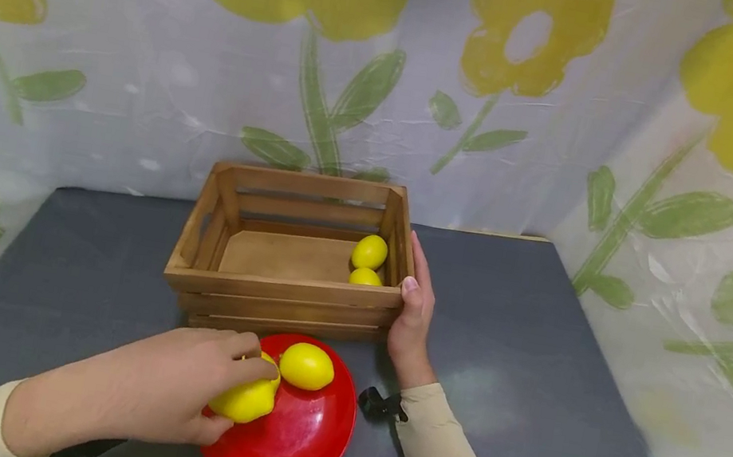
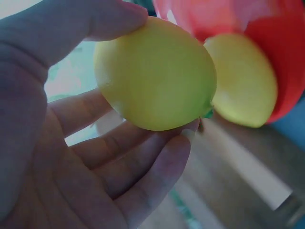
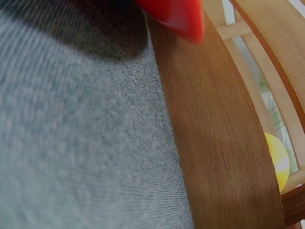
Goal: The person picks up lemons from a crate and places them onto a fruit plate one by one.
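Yellow lemon [image 1: 245,399] gripped by left hand [image 1: 165,389]; right hand [image 1: 412,313] flat against crate [image 1: 282,295], fingers seemingly straight.

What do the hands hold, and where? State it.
Left hand grips a lemon round its middle, thumb against fingers, over the plate. Right hand rests on the crate's right corner.

We seem to be in a staged recording booth rather than a lived-in room: a crinkled plastic sheet [image 1: 147,62] printed with yellow flowers walls in a grey cloth-covered counter [image 1: 535,354] on all sides, with only a few props laid out.
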The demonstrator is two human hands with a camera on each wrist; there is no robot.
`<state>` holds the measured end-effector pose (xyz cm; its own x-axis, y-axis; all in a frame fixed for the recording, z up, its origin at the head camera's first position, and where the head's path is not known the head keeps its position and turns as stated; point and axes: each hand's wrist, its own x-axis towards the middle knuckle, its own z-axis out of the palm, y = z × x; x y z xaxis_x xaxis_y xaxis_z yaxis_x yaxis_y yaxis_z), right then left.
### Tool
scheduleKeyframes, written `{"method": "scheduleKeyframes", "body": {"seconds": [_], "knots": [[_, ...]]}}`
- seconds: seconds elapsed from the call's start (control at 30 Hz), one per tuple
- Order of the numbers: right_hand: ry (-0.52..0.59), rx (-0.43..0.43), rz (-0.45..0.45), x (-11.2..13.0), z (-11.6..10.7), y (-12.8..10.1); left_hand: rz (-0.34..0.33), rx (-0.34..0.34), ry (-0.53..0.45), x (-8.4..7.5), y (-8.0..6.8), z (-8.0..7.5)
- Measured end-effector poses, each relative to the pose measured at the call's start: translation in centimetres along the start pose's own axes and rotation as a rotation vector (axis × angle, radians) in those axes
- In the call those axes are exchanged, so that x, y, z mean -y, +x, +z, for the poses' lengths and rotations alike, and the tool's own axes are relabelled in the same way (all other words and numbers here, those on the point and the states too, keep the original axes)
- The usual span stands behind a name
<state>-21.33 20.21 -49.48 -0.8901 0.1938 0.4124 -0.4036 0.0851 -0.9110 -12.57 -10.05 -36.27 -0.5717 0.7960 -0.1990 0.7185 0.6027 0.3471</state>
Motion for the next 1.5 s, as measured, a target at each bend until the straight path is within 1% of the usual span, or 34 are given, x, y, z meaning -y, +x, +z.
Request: {"method": "scheduleKeyframes", "body": {"seconds": [0.1,0.23,0.43,0.63,0.87,1.0,1.17,1.23,1.27,1.5], "knots": [[0.001,0.009,0.002,-0.1,0.1,0.0,-0.016,0.004,-0.007,0.2,-0.3,1.2],[0.005,0.003,-0.008,-0.1,0.1,0.1,-0.009,-0.016,-0.013,0.4,-0.6,2.3],[0.005,0.005,-0.001,0.0,0.0,0.2,0.008,-0.039,0.002,0.3,-1.0,3.5],[-0.005,-0.002,-0.007,-0.2,-0.1,0.2,0.018,-0.046,0.008,0.4,-0.7,4.5],[-0.010,-0.004,-0.007,-0.1,-0.2,0.1,-0.010,0.026,-0.025,0.6,-0.5,5.1],[-0.012,0.000,-0.006,-0.2,0.0,-0.1,-0.009,0.036,-0.035,0.7,-0.5,5.4],[-0.007,0.006,-0.003,-0.3,0.2,-0.3,-0.045,0.084,-0.107,1.0,-0.4,5.8],[-0.007,0.005,-0.003,-0.3,0.2,-0.3,-0.050,0.094,-0.114,1.0,-0.3,6.0],[-0.008,0.004,-0.005,-0.2,0.2,-0.2,-0.050,0.096,-0.113,1.0,-0.3,6.1],[-0.011,0.003,-0.006,-0.1,0.0,0.0,-0.013,0.049,-0.071,1.1,-0.3,6.4]]}}
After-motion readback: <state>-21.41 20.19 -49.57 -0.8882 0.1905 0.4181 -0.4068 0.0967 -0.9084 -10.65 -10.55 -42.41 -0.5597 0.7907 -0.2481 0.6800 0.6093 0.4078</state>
